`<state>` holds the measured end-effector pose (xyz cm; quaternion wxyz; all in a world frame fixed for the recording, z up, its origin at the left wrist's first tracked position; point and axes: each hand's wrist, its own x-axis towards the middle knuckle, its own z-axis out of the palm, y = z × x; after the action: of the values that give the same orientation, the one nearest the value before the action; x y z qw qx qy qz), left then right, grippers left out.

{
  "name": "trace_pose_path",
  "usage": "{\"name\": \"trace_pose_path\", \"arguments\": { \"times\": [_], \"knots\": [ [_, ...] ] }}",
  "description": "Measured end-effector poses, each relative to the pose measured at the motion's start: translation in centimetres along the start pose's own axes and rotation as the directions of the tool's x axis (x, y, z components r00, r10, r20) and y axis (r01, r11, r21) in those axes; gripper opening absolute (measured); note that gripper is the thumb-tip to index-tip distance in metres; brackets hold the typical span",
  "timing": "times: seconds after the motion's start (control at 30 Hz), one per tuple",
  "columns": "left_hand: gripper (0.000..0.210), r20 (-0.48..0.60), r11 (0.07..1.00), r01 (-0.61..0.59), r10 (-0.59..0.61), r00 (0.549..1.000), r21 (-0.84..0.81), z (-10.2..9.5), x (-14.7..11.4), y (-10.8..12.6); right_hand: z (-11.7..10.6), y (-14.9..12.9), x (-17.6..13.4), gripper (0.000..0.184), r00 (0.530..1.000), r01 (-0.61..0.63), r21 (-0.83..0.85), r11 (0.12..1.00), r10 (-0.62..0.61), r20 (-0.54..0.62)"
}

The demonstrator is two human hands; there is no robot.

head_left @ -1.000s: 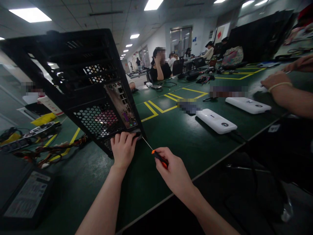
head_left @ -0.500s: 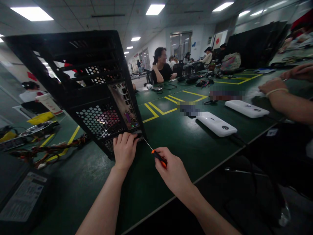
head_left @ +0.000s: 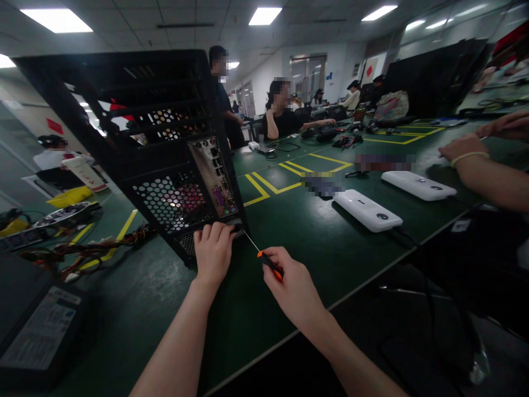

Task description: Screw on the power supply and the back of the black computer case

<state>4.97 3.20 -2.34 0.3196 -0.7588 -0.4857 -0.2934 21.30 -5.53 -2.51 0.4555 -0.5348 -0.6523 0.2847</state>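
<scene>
A black computer case (head_left: 165, 154) stands tilted in view on the green table, its back with honeycomb vents and a port panel (head_left: 221, 187) facing me. At the lower edge of that back, my left hand (head_left: 212, 251) is closed with bent fingers against the case; a small dark piece shows by its fingertips, too unclear to name. My right hand (head_left: 291, 278) grips the black and orange handle of a screwdriver (head_left: 268, 262). Its thin shaft points up and left to the case's bottom corner, near my left fingertips. The tip itself is hard to make out.
Two white power banks (head_left: 366, 210) with cables lie right of the case. A power supply box (head_left: 37, 325) sits at the lower left, near bundled cables (head_left: 124, 240) and a yellow object (head_left: 70, 197). A co-worker's hands (head_left: 465, 151) are at the right. The table edge runs close below my right hand.
Both hands hold nearly the same position, with the screwdriver still at the case corner. The view has shifted slightly. A standing person now appears behind the case, and the seated person's arm reaches out.
</scene>
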Motion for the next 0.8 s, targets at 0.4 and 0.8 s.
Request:
{"name": "trace_pose_path", "arguments": {
  "times": [0.4, 0.8],
  "knots": [
    [0.016, 0.02, 0.999, 0.028, -0.027, 0.999, -0.026, -0.22, 0.03, 0.09, 0.26, 0.04, 0.28, 0.021, 1.0, -0.008, -0.053, 0.999, 0.008, -0.009],
    [0.016, 0.007, 1.0, 0.024, -0.024, 1.0, -0.018, -0.18, 0.0, 0.11, 0.36, 0.03, 0.23, 0.021, 0.999, 0.001, -0.059, 0.998, -0.003, -0.035]
  ]
}}
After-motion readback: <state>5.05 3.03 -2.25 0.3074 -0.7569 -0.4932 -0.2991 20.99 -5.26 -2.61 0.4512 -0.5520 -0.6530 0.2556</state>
